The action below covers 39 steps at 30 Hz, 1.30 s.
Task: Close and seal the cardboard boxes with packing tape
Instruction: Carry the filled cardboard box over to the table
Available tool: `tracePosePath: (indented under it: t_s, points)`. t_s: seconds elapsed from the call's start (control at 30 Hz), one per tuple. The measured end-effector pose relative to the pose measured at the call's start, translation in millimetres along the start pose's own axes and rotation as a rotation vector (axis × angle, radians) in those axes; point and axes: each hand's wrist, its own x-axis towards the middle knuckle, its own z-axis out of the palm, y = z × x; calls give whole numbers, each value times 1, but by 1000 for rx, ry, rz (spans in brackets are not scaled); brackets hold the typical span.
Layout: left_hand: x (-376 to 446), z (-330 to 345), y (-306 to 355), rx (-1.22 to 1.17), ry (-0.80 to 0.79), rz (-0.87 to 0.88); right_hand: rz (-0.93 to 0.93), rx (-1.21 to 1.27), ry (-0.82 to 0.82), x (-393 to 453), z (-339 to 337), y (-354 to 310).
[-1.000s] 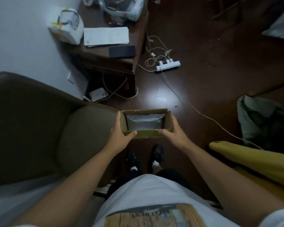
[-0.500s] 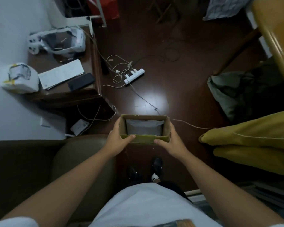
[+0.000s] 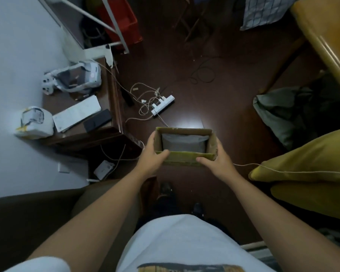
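Carrying the open cardboard box [image 3: 185,143], both hands kept their grip while the view swung right; flaps remained unclosed, untaped.

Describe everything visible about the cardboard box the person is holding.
The cardboard box is small, brown and rectangular, with a greenish tint on its near wall. Its top is open, with no tape visible. A grey padded-looking packet lies inside. It is held level in the air above the dark floor: the left hand grips its left end, the right hand its right end, thumbs on the near wall.
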Motion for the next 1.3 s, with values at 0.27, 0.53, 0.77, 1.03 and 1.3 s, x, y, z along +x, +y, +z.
tracePosePath:
  t_s: [0.27,0.53,0.77,1.03,1.3]
  points:
    - [90,-25,29,5,-87,-14,10,4,56,77,-14,-38]
    - [218,-92,64,-163,-114,-8,57,-18,146,208,9,-103]
    - [327,-155,107,-213,-91,90,41,98,190,309,24,-173]
    - [394,-169,171,-286,-18,197,-72,123,251,379,1,-231]
    - [452,-155,211,-252,39,204,-103,65,275,437,-38,-256]
